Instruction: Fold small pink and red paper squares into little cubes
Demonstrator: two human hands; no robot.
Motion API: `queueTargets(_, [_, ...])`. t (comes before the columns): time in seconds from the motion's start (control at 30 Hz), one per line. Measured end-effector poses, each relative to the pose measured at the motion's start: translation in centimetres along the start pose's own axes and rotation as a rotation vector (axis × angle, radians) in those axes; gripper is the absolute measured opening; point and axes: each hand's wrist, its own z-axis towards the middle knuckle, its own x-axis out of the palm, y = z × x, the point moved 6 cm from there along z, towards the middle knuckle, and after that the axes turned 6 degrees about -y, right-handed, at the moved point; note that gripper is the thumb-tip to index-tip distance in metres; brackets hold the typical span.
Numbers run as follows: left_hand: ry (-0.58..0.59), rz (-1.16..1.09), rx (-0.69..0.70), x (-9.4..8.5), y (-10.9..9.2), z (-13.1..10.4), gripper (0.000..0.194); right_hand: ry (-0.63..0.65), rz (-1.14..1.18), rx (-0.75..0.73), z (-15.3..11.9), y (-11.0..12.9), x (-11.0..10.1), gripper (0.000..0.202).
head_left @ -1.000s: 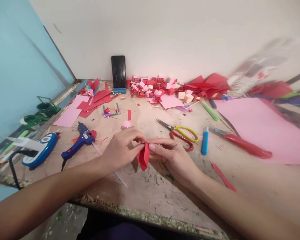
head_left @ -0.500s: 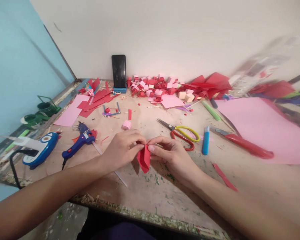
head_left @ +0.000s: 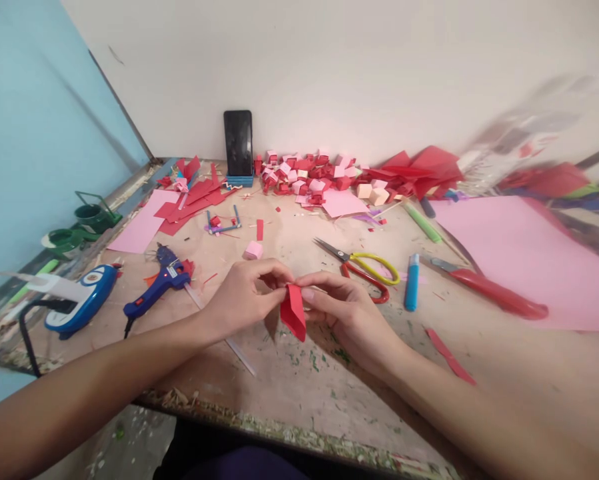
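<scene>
A folded piece of red paper hangs above the table between my two hands. My left hand pinches its upper end between thumb and fingertips. From the right, my right hand grips the same upper end, its thumb lying on the paper's edge. Just beyond my left hand sits a small pink paper cube. Scissors with yellow and red handles lie open beyond my right hand.
Left of my hands lies a blue glue gun. A blue tube, a red-handled knife and pink paper lie right. Behind stand a phone and a pile of red and pink paper cubes.
The red paper has turned slightly, its lower end swinging to the right. Both hands still pinch its top and have hardly moved.
</scene>
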Motion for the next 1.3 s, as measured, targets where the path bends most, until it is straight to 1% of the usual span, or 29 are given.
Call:
queueTargets(0.07, [0.01, 0.002, 0.017, 0.1, -0.2, 0.0, 0.013, -0.009, -0.005, -0.003, 0.0, 0.0, -0.1, 0.014])
queueTargets(0.17, [0.015, 0.031, 0.077, 0.0, -0.6, -0.2, 0.013, -0.015, -0.012, 0.002, -0.1, 0.0, -0.2, 0.014])
queueTargets(0.3, [-0.01, 0.114, 0.184, -0.3, -1.1, -0.4, 0.01, -0.038, -0.012, 0.018, -0.2, 0.1, -0.4, 0.014])
queueTargets(0.37, [-0.032, 0.155, 0.208, -0.4, -1.2, -0.5, 0.01, -0.041, -0.007, 0.02, -0.2, 0.1, -0.4, 0.015])
queueTargets(0.43, [-0.055, 0.159, 0.157, -0.6, -0.9, -0.4, 0.011, -0.041, -0.005, 0.006, -0.2, 0.2, -0.4, 0.018])
queueTargets(0.5, [-0.068, 0.108, 0.032, -0.6, 0.0, -0.2, 0.012, -0.035, -0.033, -0.04, -0.3, 0.5, -0.4, 0.021])
queueTargets(0.57, [-0.074, 0.032, -0.097, -0.5, 0.9, -0.1, 0.014, -0.019, -0.1, -0.119, -0.4, 0.9, -0.1, 0.027])
queueTargets(0.6, [-0.076, 0.002, -0.14, -0.4, 1.2, 0.0, 0.014, -0.01, -0.135, -0.157, -0.5, 1.1, 0.1, 0.03])
queueTargets(0.7, [-0.075, -0.012, -0.183, -0.1, 1.5, 0.0, 0.015, 0.015, -0.181, -0.219, -0.7, 1.3, 0.6, 0.038])
queueTargets(0.8, [-0.047, 0.024, -0.169, 0.2, 1.4, -0.2, 0.014, 0.023, -0.191, -0.225, -0.8, 1.2, 0.8, 0.037])
queueTargets(0.9, [0.0, 0.057, -0.128, 0.6, 1.1, -0.3, 0.016, -0.004, -0.204, -0.228, -0.6, 1.1, 0.5, 0.035])
queueTargets(1.03, [0.036, 0.137, -0.073, 0.8, 0.8, -0.5, 0.025, -0.023, -0.245, -0.244, -0.4, 1.2, 0.2, 0.026])
queueTargets(1.13, [0.023, 0.177, -0.026, 0.6, 0.4, -0.6, 0.03, -0.046, -0.278, -0.234, -0.4, 1.2, 0.1, 0.02])
queueTargets(1.2, [-0.005, 0.18, 0.002, 0.3, 0.1, -0.6, 0.03, -0.058, -0.279, -0.235, -0.5, 1.4, 0.0, 0.018])
queueTargets(1.3, [-0.068, 0.13, 0.066, -0.3, -0.6, -0.5, 0.02, -0.041, -0.297, -0.237, -0.5, 1.6, 0.1, 0.019])
